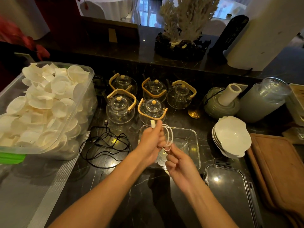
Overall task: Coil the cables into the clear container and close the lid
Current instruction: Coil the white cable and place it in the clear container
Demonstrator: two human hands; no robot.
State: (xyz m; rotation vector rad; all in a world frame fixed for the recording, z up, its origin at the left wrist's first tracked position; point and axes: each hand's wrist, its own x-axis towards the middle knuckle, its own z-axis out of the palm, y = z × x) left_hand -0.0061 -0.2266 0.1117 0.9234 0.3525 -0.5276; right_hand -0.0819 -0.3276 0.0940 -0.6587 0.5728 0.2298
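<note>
A white cable [169, 137] hangs in loops above the clear container [194, 142] at the counter's middle. My left hand [150, 142] is shut on the coil, with the white plug sticking up past my thumb. My right hand [178, 163] pinches the bottom of the loops just below and to the right. A black cable [105, 145] lies tangled on the dark counter left of the container. The clear lid [230, 191] with black latches rests flat to the container's lower right.
Several glass teapots [120, 109] with bamboo handles stand behind the container. A large plastic bin of white cups [41, 109] fills the left. Stacked white bowls [230, 137] and a wooden board [276, 170] sit on the right.
</note>
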